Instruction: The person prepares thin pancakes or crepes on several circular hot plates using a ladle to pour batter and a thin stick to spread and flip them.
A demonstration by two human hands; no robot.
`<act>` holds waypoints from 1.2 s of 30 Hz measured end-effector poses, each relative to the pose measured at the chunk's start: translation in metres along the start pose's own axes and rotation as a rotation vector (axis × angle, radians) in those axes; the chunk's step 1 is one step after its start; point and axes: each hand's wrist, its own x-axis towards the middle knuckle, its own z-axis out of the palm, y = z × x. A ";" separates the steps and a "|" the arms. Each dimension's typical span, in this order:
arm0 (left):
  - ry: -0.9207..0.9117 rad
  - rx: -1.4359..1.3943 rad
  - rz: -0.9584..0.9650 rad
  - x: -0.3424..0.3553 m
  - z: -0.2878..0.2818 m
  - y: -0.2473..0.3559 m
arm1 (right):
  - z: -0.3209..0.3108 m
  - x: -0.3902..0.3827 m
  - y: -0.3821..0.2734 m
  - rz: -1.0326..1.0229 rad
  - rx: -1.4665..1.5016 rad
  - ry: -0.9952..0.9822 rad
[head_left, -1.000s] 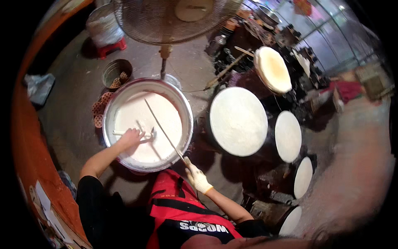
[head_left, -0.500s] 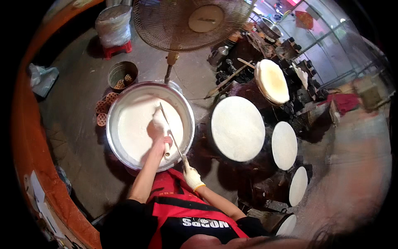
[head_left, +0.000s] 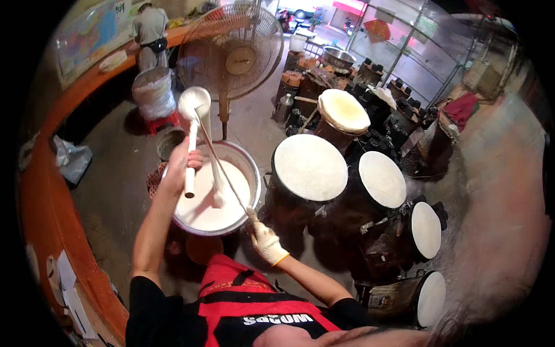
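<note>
My bare left hand (head_left: 184, 165) is closed round the pale handle of a ladle (head_left: 195, 103), raised above the far side of a large metal pot (head_left: 255, 179). White batter (head_left: 199, 215) fills much of the pot, and a thick string of it runs down from the ladle. In a knitted white glove, my right hand (head_left: 268, 245) grips the handle of a long thin spatula (head_left: 226, 179). The blade slants up and left over the pot, its far end against the ladle's bowl.
Several drum-like stoves stand right of the pot, topped with round white sheets (head_left: 310, 168). A stack of pale flat rounds (head_left: 343, 110) sits behind. Beyond the pot stands a fan (head_left: 231, 58). A person (head_left: 150, 32) is at the orange counter (head_left: 46, 168), far left.
My left hand has lifted the ladle from the batter, up and away to the left. The spatula's far end has risen with it. The view has tilted up, bringing the far person into sight.
</note>
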 end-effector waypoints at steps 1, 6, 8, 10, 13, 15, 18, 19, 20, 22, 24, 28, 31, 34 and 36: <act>-0.002 0.138 0.045 -0.005 0.000 0.022 | -0.018 0.009 -0.018 0.008 -0.024 -0.016; -0.017 0.738 0.181 -0.019 0.040 0.108 | -0.059 0.035 -0.049 -0.115 -0.166 0.335; 0.026 0.890 0.100 0.005 0.007 0.129 | -0.028 0.052 -0.061 -0.101 -0.251 0.472; 0.035 0.949 -0.122 0.046 -0.024 0.145 | 0.001 0.065 -0.077 0.030 -0.277 0.417; 0.030 0.611 -0.654 0.089 -0.047 0.131 | 0.042 0.050 -0.082 0.205 -0.266 0.327; -0.111 0.814 -0.670 0.060 -0.044 0.106 | 0.047 0.007 -0.110 0.267 -0.114 0.408; -0.152 0.804 -0.953 0.037 -0.049 0.076 | 0.063 -0.074 -0.140 0.372 -0.024 0.531; -0.171 0.867 -1.003 0.013 -0.046 0.065 | 0.075 -0.104 -0.152 0.405 0.008 0.584; -0.203 1.002 -1.032 -0.008 -0.039 0.045 | 0.085 -0.139 -0.164 0.520 -0.017 0.595; -0.368 1.199 -1.152 -0.033 -0.022 -0.010 | 0.105 -0.217 -0.183 0.635 -0.072 0.747; -0.631 1.417 -1.246 -0.081 0.009 -0.048 | 0.136 -0.282 -0.217 0.776 -0.032 0.914; -1.291 1.639 -1.225 -0.189 0.059 -0.158 | 0.155 -0.393 -0.308 1.087 0.009 1.176; -1.857 1.660 -1.002 -0.306 0.095 -0.227 | 0.149 -0.454 -0.362 1.240 -0.204 1.232; -2.398 1.568 -0.370 -0.423 0.095 -0.308 | 0.109 -0.487 -0.424 1.306 -0.349 1.315; -2.580 1.414 -0.148 -0.486 0.090 -0.340 | 0.091 -0.508 -0.443 1.415 -0.648 1.284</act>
